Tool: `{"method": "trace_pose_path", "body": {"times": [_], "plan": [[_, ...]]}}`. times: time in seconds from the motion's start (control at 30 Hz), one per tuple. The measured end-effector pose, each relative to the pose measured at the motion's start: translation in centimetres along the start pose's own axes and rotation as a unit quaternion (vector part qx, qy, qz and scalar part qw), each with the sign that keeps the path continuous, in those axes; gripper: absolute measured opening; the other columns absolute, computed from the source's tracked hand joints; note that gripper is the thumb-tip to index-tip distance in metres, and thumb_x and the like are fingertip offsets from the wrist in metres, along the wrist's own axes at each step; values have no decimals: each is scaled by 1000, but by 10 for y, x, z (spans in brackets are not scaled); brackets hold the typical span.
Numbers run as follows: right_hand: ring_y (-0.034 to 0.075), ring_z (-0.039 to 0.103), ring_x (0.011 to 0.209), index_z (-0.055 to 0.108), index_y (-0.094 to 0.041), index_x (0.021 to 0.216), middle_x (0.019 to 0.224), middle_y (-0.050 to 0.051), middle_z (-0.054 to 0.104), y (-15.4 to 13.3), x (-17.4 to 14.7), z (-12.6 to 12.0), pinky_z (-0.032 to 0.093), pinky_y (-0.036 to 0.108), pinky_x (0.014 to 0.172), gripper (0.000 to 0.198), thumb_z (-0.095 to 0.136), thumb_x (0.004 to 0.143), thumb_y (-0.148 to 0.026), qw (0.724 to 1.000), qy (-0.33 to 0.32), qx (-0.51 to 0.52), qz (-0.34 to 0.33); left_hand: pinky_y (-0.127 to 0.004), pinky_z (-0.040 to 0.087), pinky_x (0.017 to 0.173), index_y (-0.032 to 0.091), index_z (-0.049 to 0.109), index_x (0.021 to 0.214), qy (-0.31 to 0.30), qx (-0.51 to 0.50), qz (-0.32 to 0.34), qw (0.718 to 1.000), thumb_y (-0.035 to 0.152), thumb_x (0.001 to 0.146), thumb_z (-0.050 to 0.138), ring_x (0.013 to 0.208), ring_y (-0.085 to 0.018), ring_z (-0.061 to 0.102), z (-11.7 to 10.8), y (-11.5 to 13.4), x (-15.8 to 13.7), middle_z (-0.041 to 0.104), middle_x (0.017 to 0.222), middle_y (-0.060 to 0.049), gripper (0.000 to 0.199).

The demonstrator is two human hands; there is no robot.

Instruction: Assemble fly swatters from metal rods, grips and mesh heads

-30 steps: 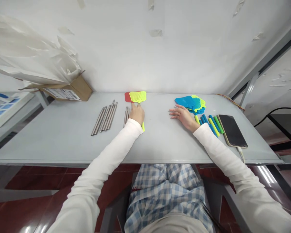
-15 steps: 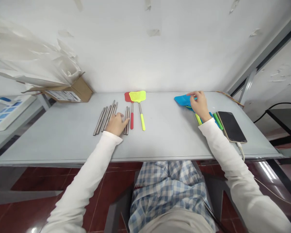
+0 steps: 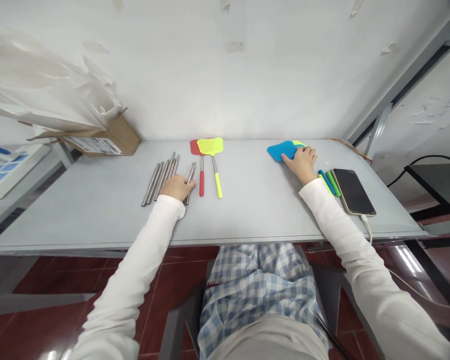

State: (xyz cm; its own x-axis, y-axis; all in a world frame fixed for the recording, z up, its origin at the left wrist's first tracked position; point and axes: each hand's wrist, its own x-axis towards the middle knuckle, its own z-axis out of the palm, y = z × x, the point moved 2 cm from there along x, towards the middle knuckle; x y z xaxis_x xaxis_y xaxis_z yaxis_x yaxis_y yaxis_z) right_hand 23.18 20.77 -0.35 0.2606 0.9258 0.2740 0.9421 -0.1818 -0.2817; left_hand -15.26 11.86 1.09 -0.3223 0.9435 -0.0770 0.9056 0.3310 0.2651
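My left hand (image 3: 177, 188) curls over the metal rods at the left of the table, thumb and fingers closing round a slanted metal rod (image 3: 191, 171). Several more metal rods (image 3: 152, 184) lie side by side left of it. Just to the right rest a red fly swatter (image 3: 201, 184) and a yellow fly swatter (image 3: 218, 184), their heads overlapping. Over on the right, my right hand (image 3: 303, 164) grips a blue fly swatter head (image 3: 280, 151), thumb at its near edge. A yellow-green head (image 3: 298, 143) shows partly behind it; my fingers hide the rest.
Beside my right wrist lie a blue handle (image 3: 329, 183), a green handle (image 3: 333, 184) and a partly hidden yellow handle (image 3: 324, 183). A phone (image 3: 354, 192) with a cable lies right of them. An open cardboard box (image 3: 123, 136) stands at the back left.
My right hand has lowered and turned, and the blue head now lies flatter, with the handles uncovered. The rods by my left thumb have shifted closer and slant more as my fingers close.
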Motion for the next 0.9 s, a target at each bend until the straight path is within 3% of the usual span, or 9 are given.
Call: {"method": "trace_pose_path", "body": {"times": [0.13,0.3,0.4,0.47,0.53,0.6,0.67,0.73,0.9], "plan": [[43,42,125,53,-1,121,131,32,49,0,-2,-5,30,57,102,57,63,87,-45,1000,28,-2,-7,-40,50,85,17,66,92,-4,19,-27,999,43,85,56,107,-36,67,-3,0,-1,73,106,-21,29],[42,45,122,49,-8,118,125,28,52,-1,-1,-7,32,58,100,46,65,84,-34,997,56,42,-20,-45,50,84,16,59,104,57,-4,-32,998,39,89,53,102,-38,67,-22,3,-12,71,104,-22,28],[38,51,115,46,-15,118,117,21,58,-3,1,-7,36,57,98,40,61,83,-25,991,52,116,-41,-42,49,81,20,53,103,124,-69,7,990,36,90,52,94,-33,67,-39,19,-28,69,94,-15,20],[33,57,106,46,-18,115,110,16,60,-6,2,-6,41,52,95,37,59,81,-21,982,37,174,-60,-37,49,78,22,49,97,149,-169,69,972,34,90,54,84,-26,66,-43,40,-41,66,83,-8,15],[28,59,99,47,-20,108,103,11,61,-10,0,-7,44,46,91,31,60,80,-20,971,16,228,-76,-30,47,69,23,45,93,114,-317,134,932,34,91,53,70,-18,61,-36,67,-54,60,71,-1,14],[25,58,95,48,-22,101,98,7,61,-15,-4,-8,46,42,90,25,62,79,-23,958,-7,276,-82,-24,42,59,24,40,94,-7,-457,169,873,32,93,48,56,-13,53,-16,97,-64,52,60,5,12],[23,58,94,48,-23,96,96,5,61,-20,-9,-8,48,41,90,24,64,79,-27,937,-35,339,-74,-21,37,53,24,41,100,-117,-520,184,826,33,95,44,49,-11,45,9,125,-70,48,55,8,10],[21,60,92,48,-24,95,94,3,61,-26,-17,-7,52,41,87,28,69,78,-34,896,-73,435,-54,-20,33,51,24,41,102,-170,-545,182,801,31,96,41,46,-10,40,32,145,-69,45,52,10,9],[17,64,82,43,-27,89,86,-3,61,-34,-34,-1,58,35,76,56,88,59,-41,761,-119,637,36,-18,29,47,24,36,97,-211,-575,128,780,27,96,37,40,-9,35,62,165,-56,42,48,11,3]]}}
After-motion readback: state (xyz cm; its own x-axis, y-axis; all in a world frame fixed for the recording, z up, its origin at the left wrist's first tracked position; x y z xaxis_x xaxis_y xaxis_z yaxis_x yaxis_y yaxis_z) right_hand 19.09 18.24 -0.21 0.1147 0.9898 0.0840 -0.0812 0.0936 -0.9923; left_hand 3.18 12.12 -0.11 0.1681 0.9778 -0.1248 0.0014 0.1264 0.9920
